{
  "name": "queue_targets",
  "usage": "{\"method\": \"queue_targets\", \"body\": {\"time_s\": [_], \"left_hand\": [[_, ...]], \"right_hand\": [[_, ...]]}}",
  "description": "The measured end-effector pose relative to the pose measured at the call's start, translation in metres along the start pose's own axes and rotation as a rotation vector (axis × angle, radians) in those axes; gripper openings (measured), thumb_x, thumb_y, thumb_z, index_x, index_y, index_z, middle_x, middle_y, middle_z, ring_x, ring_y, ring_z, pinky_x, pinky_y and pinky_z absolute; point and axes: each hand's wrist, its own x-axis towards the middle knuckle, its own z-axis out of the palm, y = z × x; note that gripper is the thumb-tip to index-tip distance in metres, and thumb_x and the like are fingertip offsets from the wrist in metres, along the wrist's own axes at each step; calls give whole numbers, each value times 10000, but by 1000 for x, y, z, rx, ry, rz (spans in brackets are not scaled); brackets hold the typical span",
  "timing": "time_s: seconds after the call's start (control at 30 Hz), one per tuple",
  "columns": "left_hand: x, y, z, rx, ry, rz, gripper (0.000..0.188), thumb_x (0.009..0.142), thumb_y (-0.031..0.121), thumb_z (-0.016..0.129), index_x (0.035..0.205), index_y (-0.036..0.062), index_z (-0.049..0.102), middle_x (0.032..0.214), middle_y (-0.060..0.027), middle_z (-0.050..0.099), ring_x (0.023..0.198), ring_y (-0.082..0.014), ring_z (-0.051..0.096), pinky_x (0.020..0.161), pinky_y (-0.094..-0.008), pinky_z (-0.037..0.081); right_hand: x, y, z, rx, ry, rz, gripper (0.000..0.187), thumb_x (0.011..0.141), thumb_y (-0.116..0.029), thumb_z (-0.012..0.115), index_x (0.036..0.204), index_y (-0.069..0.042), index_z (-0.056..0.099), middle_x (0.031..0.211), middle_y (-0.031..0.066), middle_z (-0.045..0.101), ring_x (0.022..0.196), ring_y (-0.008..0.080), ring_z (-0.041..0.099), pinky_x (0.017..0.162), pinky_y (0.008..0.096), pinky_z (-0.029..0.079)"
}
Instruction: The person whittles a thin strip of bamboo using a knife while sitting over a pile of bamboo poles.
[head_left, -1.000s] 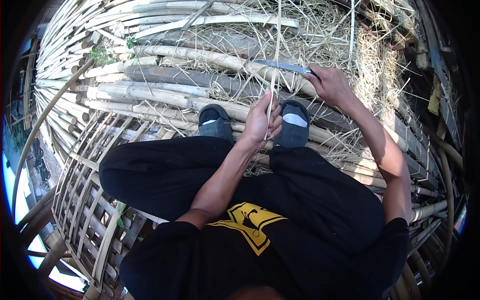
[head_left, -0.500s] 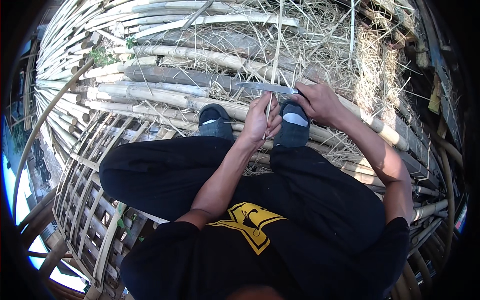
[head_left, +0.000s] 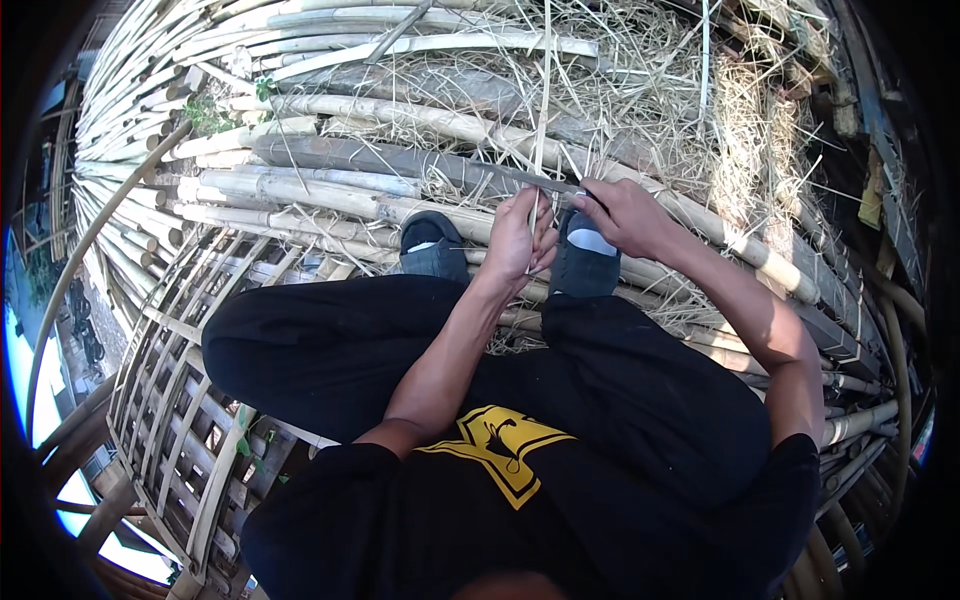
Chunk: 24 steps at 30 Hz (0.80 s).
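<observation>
My left hand (head_left: 520, 237) is closed round a thin, pale bamboo strip (head_left: 544, 95), which runs away from me past the upper edge of the view. A short end of the strip shows below the fingers. In my right hand (head_left: 628, 215) is the dark handle of a knife (head_left: 535, 180). Its long blade points left and crosses the strip just beyond my left fingers. The blade looks dark and is hard to tell from the pole behind it. Whether the edge bites into the strip cannot be seen.
Bamboo poles (head_left: 400, 115) lie under and beyond my feet, fanning out at the upper left. Loose shavings (head_left: 650, 80) cover the far right part. A woven bamboo lattice (head_left: 190, 400) stands at the left. My dark shoes (head_left: 433, 245) rest on the poles.
The knife blade has tilted, its face going from bright to dark, and my right hand has shifted slightly right and down. The strip's far end has swung a little left.
</observation>
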Motion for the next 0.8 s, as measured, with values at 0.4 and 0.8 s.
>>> {"method": "queue_targets", "body": {"time_s": [0.4,0.8], "left_hand": [[-5,-7,3,106,-109,-18,446,992,458,417,719,106,406,500,33,299,331,-67,270,289,-231,214],[1,-12,-3,199,46,32,436,1002,430,411,706,110,408,505,35,306,329,-61,285,282,-218,225]], "right_hand": [[18,14,-61,-212,244,296,492,981,-437,424,843,9,578,636,210,576,619,407,573,601,477,433],[11,24,-47,-454,124,-6,390,956,-394,483,820,-38,563,584,197,548,620,419,574,577,492,461]]}}
